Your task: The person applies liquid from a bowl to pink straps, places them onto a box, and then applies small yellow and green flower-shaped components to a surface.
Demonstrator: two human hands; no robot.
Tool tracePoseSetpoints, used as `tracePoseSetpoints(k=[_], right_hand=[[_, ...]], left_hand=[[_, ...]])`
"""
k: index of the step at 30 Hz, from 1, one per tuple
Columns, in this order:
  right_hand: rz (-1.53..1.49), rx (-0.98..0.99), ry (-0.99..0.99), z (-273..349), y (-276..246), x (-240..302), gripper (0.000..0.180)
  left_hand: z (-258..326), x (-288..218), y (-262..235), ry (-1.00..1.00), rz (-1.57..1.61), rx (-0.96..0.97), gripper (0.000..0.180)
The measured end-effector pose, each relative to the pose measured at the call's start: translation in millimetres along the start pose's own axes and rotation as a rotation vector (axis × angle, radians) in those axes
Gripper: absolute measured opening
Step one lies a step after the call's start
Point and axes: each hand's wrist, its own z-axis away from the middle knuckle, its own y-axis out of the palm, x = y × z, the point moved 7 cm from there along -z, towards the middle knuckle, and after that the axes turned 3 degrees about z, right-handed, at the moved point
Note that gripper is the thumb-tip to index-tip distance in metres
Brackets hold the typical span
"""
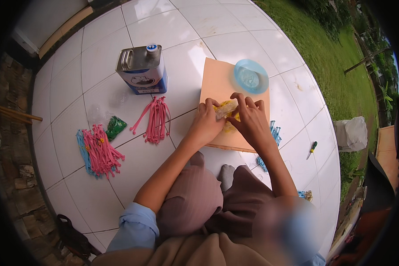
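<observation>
Above the peach-coloured board (pixel 215 75), both my hands grip a crinkled clear plastic bag (pixel 227 107) with yellow contents. My left hand (pixel 208 122) is closed on the bag's left side. On its other side my right hand (pixel 252 119) pinches the plastic between thumb and fingers. What the yellow contents are is too covered by the plastic and fingers to make out. Just beyond my right hand, a light blue bowl (pixel 264 84) rests on the board's far right corner, with something clear or whitish in it.
A blue-and-white metal can (pixel 142 75) stands at the far left. Pink knobbed strips (pixel 156 122), a pink bundle (pixel 103 153) over blue strips (pixel 83 150), and a green packet (pixel 115 128) lie left. Blue strips (pixel 275 132) and a green-handled tool (pixel 312 148) lie right, on white tiles.
</observation>
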Motion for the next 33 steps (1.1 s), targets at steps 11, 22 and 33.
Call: tracePoseSetpoints(k=[11, 22, 33], right_hand=[[0.048, -0.160, 0.107, 7.9, 15.0, 10.5, 0.090], [-0.076, -0.059, 0.199, -2.7, 29.5, -2.6, 0.089], [-0.248, -0.265, 0.281, 5.0, -16.0, -9.8, 0.082]], left_hand=[[-4.7, 4.6, 11.4, 0.138, 0.042, -0.033, 0.043], [-6.6, 18.2, 0.5, -0.080, 0.145, -0.220, 0.032], [-12.0, -12.8, -6.2, 0.160, -0.025, -0.298, 0.053]])
